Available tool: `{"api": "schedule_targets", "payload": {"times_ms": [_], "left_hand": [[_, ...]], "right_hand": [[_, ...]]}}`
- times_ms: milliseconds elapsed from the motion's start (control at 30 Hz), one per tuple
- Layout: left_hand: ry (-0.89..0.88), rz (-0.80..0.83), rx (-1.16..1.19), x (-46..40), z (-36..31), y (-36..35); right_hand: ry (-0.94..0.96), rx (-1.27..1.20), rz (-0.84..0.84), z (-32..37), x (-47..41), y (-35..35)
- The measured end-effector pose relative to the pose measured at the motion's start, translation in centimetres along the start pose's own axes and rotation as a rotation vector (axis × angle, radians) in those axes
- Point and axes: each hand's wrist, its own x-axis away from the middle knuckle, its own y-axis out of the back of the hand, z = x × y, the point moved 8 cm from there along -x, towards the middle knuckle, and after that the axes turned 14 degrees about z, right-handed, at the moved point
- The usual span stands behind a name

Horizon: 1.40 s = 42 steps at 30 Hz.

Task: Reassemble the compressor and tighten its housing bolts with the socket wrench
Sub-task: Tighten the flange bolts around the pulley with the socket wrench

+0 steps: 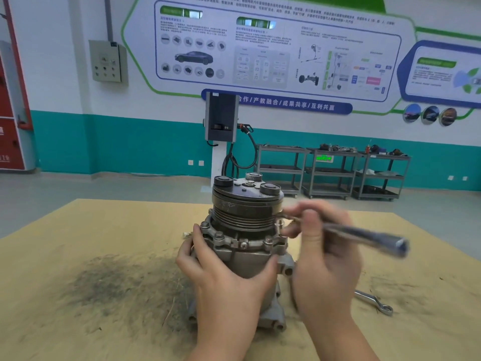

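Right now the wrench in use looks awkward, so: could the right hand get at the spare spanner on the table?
Probably not yet: the right hand holds the wrench. The spanner lies uncovered nearby.

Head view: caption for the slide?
Left hand steadies upright compressor; right hand works socket wrench at a housing bolt.

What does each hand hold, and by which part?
Left hand grips the compressor round its body; right hand holds the socket wrench near its head end.

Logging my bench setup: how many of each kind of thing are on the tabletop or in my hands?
Compressor: 1, steadied by the left hand
Socket wrench: 1, held in the right hand
Ring spanner: 1, lying on the table
Total: 3
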Motion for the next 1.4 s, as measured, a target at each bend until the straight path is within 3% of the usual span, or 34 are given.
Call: {"api": "schedule_targets", "payload": {"times_ms": [100,233,533,900,1033,1133,1267,1400], "left_hand": [[0.025,0.025,-0.018,-0.3,0.2,-0.2],[0.042,0.006,-0.038,-0.5,0.1,0.1],[0.049,0.009,0.006,-0.5,-0.1,0.5],[0.023,0.03,0.048,0.3,-1.1,1.5],[-0.063,-0.082,0.067,-0.8,-0.9,3.4],[-0.008,-0.114,0.172,-2.7,0.5,5.1],[0.083,0.081,0.416,-4.9,2.7,4.9],[0.042,0.369,0.475,-4.9,2.3,2.6]], "right_hand": [[-0.186,-0.179,-0.177,-2.1,-0.3,2.0],[-0.371,-0.402,-0.253,-4.6,-0.1,2.6],[-0.409,-0.622,-0.34,-5.6,-0.1,3.0],[-0.446,-0.617,-0.191,-5.7,-0.8,2.7],[-0.376,-0.424,-0.298,-4.7,0.0,3.5],[-0.292,-0.364,-0.327,-3.8,0.1,3.3],[-0.229,-0.289,-0.309,-2.9,0.2,3.1],[-0.123,-0.229,-0.283,-1.2,0.4,2.5]]}}
